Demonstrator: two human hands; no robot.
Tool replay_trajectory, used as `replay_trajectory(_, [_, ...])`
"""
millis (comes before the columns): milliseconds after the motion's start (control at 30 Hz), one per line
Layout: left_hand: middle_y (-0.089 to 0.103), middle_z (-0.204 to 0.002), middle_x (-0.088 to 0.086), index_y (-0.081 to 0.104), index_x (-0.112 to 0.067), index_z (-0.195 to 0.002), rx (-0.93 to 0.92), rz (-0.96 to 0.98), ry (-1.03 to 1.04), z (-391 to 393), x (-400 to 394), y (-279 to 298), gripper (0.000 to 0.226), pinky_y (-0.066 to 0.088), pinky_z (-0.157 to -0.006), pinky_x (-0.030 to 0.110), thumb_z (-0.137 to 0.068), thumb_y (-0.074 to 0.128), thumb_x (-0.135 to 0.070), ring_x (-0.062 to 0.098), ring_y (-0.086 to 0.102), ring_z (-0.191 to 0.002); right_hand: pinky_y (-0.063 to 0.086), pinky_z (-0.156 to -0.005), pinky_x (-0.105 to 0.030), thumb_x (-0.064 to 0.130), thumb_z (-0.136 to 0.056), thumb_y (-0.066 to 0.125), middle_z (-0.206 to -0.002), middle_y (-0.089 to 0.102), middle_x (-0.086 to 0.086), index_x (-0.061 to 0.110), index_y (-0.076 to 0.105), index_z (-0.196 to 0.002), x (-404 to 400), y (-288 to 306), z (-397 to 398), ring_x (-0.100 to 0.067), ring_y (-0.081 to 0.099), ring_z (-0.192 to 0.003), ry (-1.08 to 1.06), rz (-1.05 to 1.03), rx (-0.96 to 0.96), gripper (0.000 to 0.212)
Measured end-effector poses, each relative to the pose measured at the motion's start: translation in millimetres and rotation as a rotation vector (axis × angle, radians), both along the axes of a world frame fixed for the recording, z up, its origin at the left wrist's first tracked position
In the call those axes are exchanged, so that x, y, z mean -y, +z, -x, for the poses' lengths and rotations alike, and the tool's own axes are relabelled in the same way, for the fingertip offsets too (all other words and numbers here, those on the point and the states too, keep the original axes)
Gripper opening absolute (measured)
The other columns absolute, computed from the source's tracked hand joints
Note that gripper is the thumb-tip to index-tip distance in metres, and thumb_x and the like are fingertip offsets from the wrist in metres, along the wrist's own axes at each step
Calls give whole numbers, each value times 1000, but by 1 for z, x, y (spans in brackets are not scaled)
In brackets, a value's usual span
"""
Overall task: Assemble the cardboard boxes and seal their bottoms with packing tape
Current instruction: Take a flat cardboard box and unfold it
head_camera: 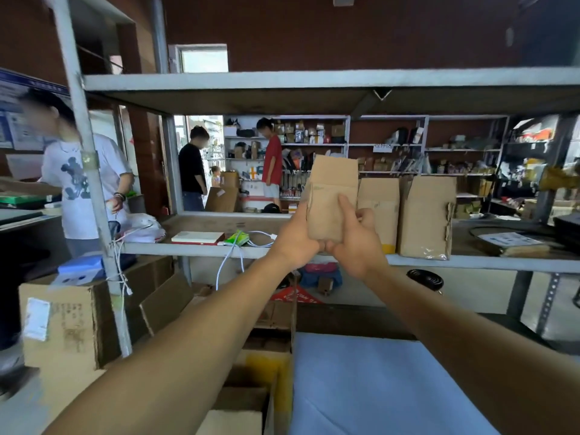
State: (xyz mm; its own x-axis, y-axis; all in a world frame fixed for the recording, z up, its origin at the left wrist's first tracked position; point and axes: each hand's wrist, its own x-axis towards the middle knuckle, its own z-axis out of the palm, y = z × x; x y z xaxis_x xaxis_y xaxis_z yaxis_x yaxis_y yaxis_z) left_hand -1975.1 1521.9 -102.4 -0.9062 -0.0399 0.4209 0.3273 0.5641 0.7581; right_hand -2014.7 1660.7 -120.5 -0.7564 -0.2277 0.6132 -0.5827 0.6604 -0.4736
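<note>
Two upright cardboard boxes (405, 215) stand on the metal shelf (470, 262) just behind my hands; a white charger cable (232, 259) dangles left. Both arms reach forward. My left hand (296, 243) and right hand (357, 243) grip a small cardboard box (331, 196), held upright above the shelf edge.

Dark red-brown walls (345, 32) enclose the room. A grey metal shelf rack (282, 80) stands ahead. A small bright window (204, 59) glows behind it.

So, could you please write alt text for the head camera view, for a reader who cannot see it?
Two bare hands, left hand and right hand, hold a small cardboard box up in front of a grey metal shelf. More cardboard boxes stand on the shelf at right; other people stand behind it.
</note>
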Motion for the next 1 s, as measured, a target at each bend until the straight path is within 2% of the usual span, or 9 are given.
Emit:
replay_trajectory(133, [59, -122, -1, 21, -29, -153, -11, 59, 24, -72, -13, 8, 91, 51, -88, 34, -82, 75, -12, 20, 58, -110, 45, -101, -35, 36, -85, 71, -138, 22, -10, 30, -2, -154, -19, 12, -74, -28, 47, -117, -7, -50, -39, 101])
replay_trajectory(167, [60, -124, 1, 22, -30, -152, -12, 55, 28, -91, -18, 9, 91, 51, -90, 37, -81, 76, -14, 21, 58, -110, 45, -99, -35, 37, -84, 72, -135, 24, -10, 30, -1, -154, -25, 14, -92, -27, 47, -113, -10, -49, -44, 102])
replay_trajectory(300, [59, -127, -1, 27, -32, -150, -55, 29, 7, -164, -40, 12, 90, 51, -94, 40, -78, 79, -15, 21, 57, -114, 45, -94, -31, 35, -83, 74, -132, 24, -8, 31, 0, -154, -46, 19, -162, -25, 48, -110, -18, -43, -32, 103])
replay_trajectory(433, [56, -133, -1, 26, -35, -150, -102, 60, 0, -224, -57, -2, 93, 53, -92, 41, -77, 81, -20, 20, 56, -115, 45, -97, -34, 36, -79, 78, -125, 26, -2, 34, 4, -154, -71, 8, -226, -24, 47, -110, -36, -15, -24, 105])
replay_trajectory(533, [55, -133, -3, 22, -33, -154, -94, 40, -17, -264, -70, -25, 95, 50, -90, 32, -79, 78, -15, 17, 56, -115, 44, -99, -35, 37, -77, 80, -117, 24, 0, 30, 9, -154, -88, -10, -271, -25, 46, -109, -39, -17, -35, 105])
replay_trajectory(667, [57, -126, -1, 12, -29, -159, -38, 29, -15, -308, -82, -65, 103, 45, -81, 22, -80, 74, -4, 16, 58, -109, 43, -100, -38, 39, -73, 83, -116, 28, -7, 24, 16, -155, -103, -47, -321, -31, 45, -107, -9, -15, -30, 107])
replay_trajectory(833, [50, -140, -3, 13, -26, -158, 20, -32, -15, -362, -87, -126, 109, 47, -95, 31, -76, 82, -12, 17, 52, -123, 38, -91, -24, 39, -72, 83, -115, 25, -2, 26, 17, -155, -110, -104, -374, -21, 40, -103, 39, -14, 61, 107])
replay_trajectory(933, [46, -148, 1, 9, -36, -158, 37, -31, -27, -382, -80, -156, 109, 50, -100, 43, -77, 79, -18, 22, 50, -127, 40, -88, -28, 42, -76, 79, -117, 26, 0, 32, 12, -154, -110, -128, -392, -18, 41, -101, 92, -23, 167, 103])
replay_trajectory(1000, [35, -155, 2, 5, -47, -155, 74, 72, -8, -390, -74, -167, 103, 40, -109, 47, -78, 73, -34, 27, 39, -135, 44, -87, -31, 45, -81, 74, -119, 29, -1, 35, 12, -152, -111, -140, -397, -21, 43, -104, 124, -25, 263, 95])
